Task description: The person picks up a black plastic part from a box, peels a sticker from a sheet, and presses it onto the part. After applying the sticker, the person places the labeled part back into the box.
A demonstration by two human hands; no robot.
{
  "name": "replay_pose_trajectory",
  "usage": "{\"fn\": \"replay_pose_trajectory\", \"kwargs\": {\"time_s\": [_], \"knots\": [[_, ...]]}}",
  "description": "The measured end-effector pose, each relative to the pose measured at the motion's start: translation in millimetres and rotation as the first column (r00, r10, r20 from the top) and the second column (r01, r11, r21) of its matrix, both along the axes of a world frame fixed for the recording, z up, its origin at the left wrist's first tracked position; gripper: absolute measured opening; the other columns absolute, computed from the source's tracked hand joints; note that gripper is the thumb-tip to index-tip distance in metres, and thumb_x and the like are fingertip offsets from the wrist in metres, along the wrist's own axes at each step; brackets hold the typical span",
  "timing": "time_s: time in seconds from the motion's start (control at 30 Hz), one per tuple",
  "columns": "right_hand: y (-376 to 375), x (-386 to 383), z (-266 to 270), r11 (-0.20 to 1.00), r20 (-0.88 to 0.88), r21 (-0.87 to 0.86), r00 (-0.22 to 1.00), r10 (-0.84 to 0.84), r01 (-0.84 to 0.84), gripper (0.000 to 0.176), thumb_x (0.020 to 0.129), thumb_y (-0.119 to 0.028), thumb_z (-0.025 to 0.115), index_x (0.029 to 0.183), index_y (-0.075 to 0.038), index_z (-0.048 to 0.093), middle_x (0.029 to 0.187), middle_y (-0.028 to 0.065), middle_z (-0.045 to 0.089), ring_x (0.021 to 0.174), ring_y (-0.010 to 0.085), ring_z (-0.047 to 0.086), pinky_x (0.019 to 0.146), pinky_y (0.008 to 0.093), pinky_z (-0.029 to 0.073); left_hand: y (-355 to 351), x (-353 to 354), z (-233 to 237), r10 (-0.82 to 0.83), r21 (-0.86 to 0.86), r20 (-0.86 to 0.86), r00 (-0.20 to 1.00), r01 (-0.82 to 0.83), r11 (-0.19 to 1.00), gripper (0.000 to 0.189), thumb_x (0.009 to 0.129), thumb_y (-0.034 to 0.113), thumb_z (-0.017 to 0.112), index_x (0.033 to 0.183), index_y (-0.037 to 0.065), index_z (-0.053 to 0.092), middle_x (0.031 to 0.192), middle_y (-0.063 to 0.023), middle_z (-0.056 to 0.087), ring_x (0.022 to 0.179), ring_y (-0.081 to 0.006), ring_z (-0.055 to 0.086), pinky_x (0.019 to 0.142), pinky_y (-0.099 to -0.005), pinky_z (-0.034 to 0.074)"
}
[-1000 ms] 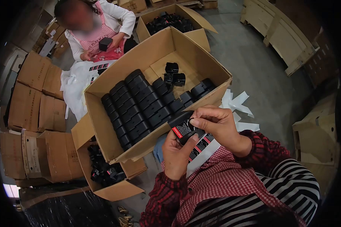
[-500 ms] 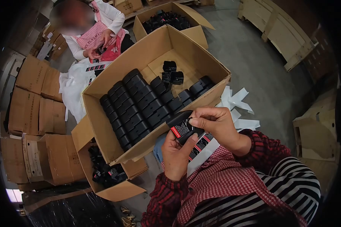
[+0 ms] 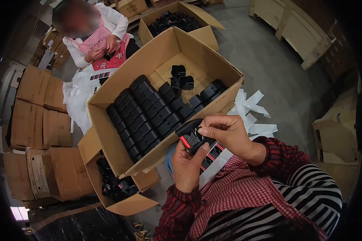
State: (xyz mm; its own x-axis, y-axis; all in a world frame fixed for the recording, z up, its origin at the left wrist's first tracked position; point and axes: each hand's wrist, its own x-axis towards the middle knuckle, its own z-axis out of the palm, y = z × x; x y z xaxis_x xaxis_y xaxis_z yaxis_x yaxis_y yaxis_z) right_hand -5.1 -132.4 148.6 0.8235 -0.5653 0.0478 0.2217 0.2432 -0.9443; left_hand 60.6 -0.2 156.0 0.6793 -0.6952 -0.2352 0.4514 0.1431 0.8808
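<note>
A black plastic case is gripped in my left hand, with the thumb pressed on its face. On that face lies a black sticker with white print and a red end. The thumb and index finger of my right hand pinch together at the sticker's upper right edge; how much of it they hold is hidden. Under my hands, a white backing strip with more stickers rests on my lap. Just beyond stands an open carton with rows of black cases inside.
Opposite sits another person, hands around a small dark part. Smaller cartons of black parts stand at the back and lower left. White paper strips lie on the floor at right. Stacked boxes line the left; wooden crates stand right.
My hands keep nearly the same hold on the case and sticker. The view has shifted slightly. Across from me, the other person's hands and the part in them have moved a little.
</note>
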Motion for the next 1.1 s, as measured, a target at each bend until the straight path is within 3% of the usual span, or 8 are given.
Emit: {"fn": "replay_pose_trajectory", "kwargs": {"time_s": [0.83, 0.9, 1.03, 1.1], "knots": [[-1, -3, -3, 0.981, -0.014, -0.194, 1.000, -0.027, 0.024, 0.018, 0.079, -0.001, 0.072, 0.095, 0.000, 0.066, 0.090, 0.0027, 0.063, 0.081, 0.0069, 0.058, 0.067, 0.0206, 0.047, 3, 2, -9, -0.017, -0.005, 0.015, 1.000, 0.017, 1.000, 0.030, 0.085, -0.004, 0.061, 0.114, 0.003, 0.055, 0.106, -0.0056, 0.062, 0.095, -0.0123, 0.060, 0.084, -0.0281, 0.052], [-3, -3, -3, 0.853, 0.160, -0.498, 0.984, -0.083, 0.153, 0.011, 0.081, -0.003, 0.070, 0.091, 0.001, 0.066, 0.085, 0.0008, 0.061, 0.075, 0.0052, 0.056, 0.060, 0.0191, 0.044, 3, 3, -10, -0.018, 0.008, 0.014, 1.000, 0.017, 1.000, 0.030, 0.085, -0.004, 0.061, 0.114, 0.003, 0.055, 0.106, -0.0053, 0.062, 0.095, -0.0121, 0.061, 0.084, -0.0283, 0.052], [0, -3, 5, 0.883, 0.171, -0.436, 0.979, -0.109, 0.174, 0.009, 0.081, -0.003, 0.070, 0.088, 0.002, 0.066, 0.082, 0.0007, 0.062, 0.075, 0.0050, 0.056, 0.061, 0.0196, 0.045, 2, 2, -8, -0.009, 0.036, 0.013, 1.000, 0.009, 0.999, 0.030, 0.085, -0.003, 0.061, 0.114, 0.004, 0.055, 0.105, -0.0040, 0.062, 0.094, -0.0114, 0.060, 0.083, -0.0290, 0.053], [0, 0, 2, 0.998, 0.032, -0.058, 0.999, -0.033, 0.035, 0.009, 0.082, -0.003, 0.070, 0.088, 0.002, 0.066, 0.082, 0.0002, 0.061, 0.076, 0.0045, 0.056, 0.063, 0.0194, 0.045, 1, 2, -9, -0.014, 0.023, 0.024, 1.000, 0.013, 1.000, 0.030, 0.085, -0.003, 0.061, 0.114, 0.004, 0.055, 0.105, -0.0038, 0.062, 0.093, -0.0112, 0.060, 0.083, -0.0290, 0.053]]}}
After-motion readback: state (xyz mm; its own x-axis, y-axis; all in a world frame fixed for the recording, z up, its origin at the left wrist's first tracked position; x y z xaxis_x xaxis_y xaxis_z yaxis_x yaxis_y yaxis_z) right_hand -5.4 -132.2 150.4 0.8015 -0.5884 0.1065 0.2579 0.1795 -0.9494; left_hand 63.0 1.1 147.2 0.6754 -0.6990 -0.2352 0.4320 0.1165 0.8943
